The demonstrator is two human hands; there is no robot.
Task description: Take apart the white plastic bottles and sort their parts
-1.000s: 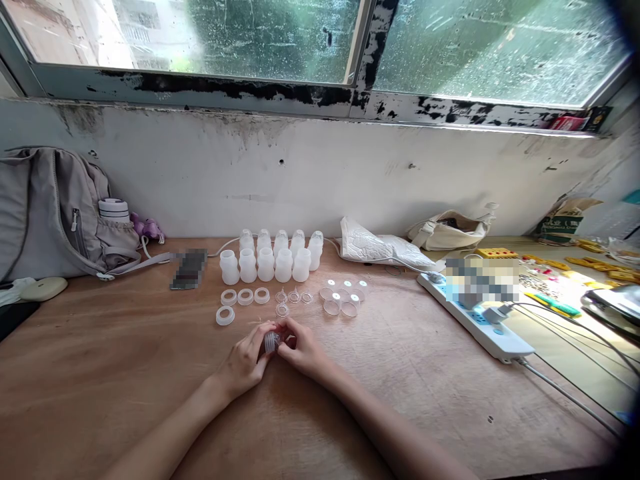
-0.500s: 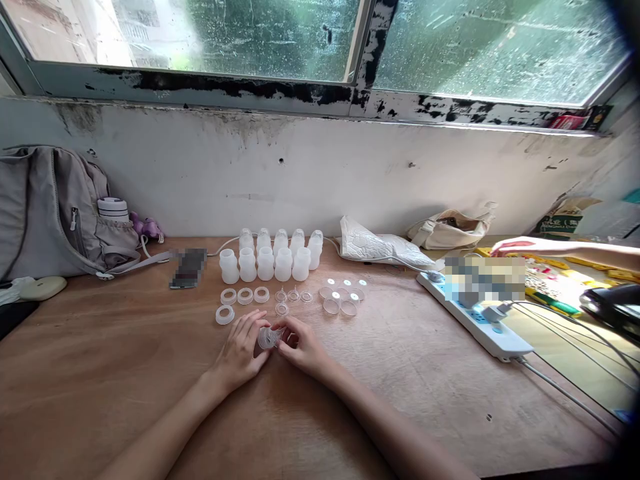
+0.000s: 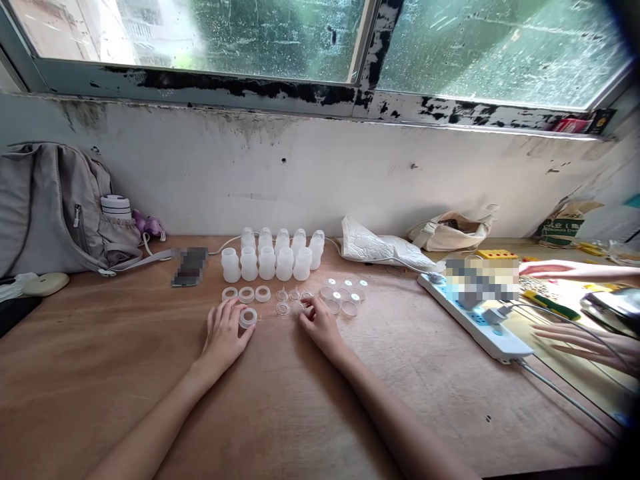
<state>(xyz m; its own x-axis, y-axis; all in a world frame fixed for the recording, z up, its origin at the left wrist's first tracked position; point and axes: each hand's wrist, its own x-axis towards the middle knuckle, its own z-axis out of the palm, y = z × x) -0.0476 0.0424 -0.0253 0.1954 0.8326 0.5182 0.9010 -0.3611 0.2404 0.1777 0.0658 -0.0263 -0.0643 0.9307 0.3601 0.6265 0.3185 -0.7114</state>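
My left hand (image 3: 227, 335) rests on the wooden table, its thumb and fingers curved around a translucent screw ring (image 3: 248, 318). My right hand (image 3: 321, 325) is at the row of clear bottle teats (image 3: 283, 307), fingertips closed on the rightmost teat (image 3: 306, 299), which they partly cover. Beyond my left hand lie several white screw rings (image 3: 246, 295) in a row. Right of my right hand are several round clear pieces with white centres (image 3: 350, 307). Frosted small bottles (image 3: 267, 264) stand upright in a row, with clear-domed pieces (image 3: 283, 239) behind them.
A white power strip (image 3: 480, 323) with plugs and cables lies at right. Another person's hands (image 3: 583, 340) work beyond it. A phone (image 3: 190, 267) and grey backpack (image 3: 65, 207) are at left. A silvery pouch (image 3: 383, 247) lies by the wall.
My hands were together on a clear ribbed piece; now they are apart. The left has moved left and away from me, the right towards the teats. Another person's second hand appears.
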